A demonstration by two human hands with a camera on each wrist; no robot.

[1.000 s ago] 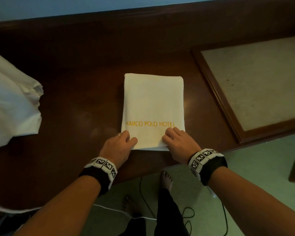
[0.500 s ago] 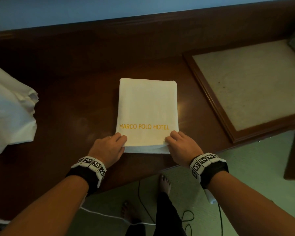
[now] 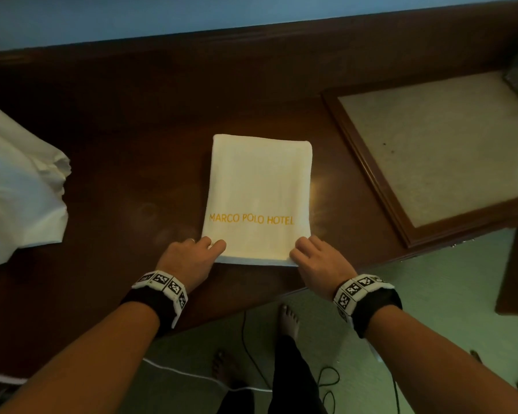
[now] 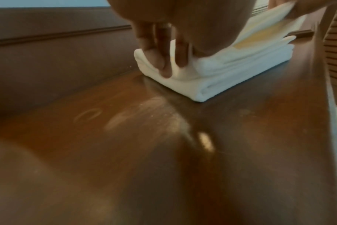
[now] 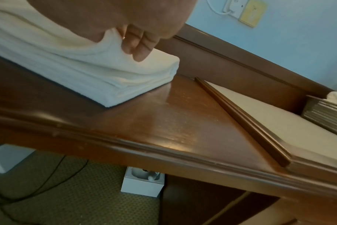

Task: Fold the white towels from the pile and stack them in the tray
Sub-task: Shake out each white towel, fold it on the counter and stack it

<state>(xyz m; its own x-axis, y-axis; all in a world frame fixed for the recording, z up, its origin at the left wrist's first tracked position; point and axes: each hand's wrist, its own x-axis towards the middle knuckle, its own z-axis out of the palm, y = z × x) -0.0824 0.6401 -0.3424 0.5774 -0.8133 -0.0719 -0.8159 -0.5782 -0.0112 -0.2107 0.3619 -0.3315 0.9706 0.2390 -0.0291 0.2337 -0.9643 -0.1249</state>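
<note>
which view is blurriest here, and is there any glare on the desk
Left wrist view is softest: the left hand and near desk smear, with a bright glint. Head view is dim, but the towel lettering reads clearly. Right wrist view is sharper, with sheen beside the towel.

Dim, warm light; glare patches on the wooden desk (image 4: 206,143); wrist views blurred, edges bowed.

Black cable (image 3: 253,363), white box (image 5: 142,185) on floor.
</note>
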